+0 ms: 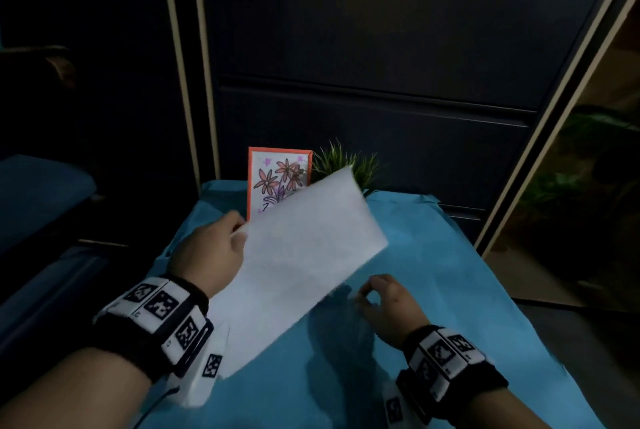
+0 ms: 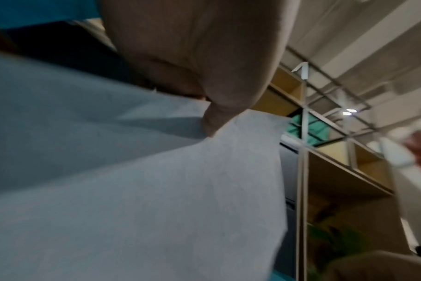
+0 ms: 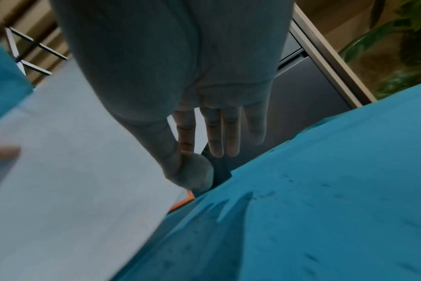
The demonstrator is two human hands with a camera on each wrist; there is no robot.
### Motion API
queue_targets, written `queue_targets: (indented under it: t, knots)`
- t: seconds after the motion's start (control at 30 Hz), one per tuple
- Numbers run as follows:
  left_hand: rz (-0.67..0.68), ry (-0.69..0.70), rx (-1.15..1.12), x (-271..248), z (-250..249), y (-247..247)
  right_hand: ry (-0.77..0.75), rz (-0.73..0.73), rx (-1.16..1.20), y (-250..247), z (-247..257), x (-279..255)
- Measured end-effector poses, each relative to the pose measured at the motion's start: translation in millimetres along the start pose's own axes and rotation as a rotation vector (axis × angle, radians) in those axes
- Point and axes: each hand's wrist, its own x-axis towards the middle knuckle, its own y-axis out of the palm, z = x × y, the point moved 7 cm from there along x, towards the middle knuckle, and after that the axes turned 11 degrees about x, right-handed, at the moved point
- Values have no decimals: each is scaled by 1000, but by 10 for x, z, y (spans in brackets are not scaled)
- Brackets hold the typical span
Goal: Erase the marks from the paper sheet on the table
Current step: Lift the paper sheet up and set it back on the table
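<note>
Overhead, I see my left hand (image 1: 207, 252) pinching the paper sheet (image 1: 298, 255) by its edge, lifted tilted above the blue table (image 1: 450, 290). Left wrist: thumb (image 2: 214, 117) presses the sheet. Right wrist: my right hand (image 3: 180, 95) pinches a small eraser (image 3: 195, 171) just beside the sheet, other fingers straight.

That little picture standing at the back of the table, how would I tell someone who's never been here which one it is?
Start at the table under the blue cloth and follow it to its far edge, against the dark cabinet. Left of the small spiky green plant stands the picture: an upright card with drawn orange flowers. Its orange border sets it apart from the plain white paper sheet lifted before it.
</note>
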Motion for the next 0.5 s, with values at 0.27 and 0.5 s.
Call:
queue_targets:
  t: [0.27,0.5]
  knots:
    - [-218,128,-345,-376,-205,-568,-7,5,8,-64,312,-26]
    - [-192,-43,-491,-419,142,-740,70,91,139,41,462,-97]
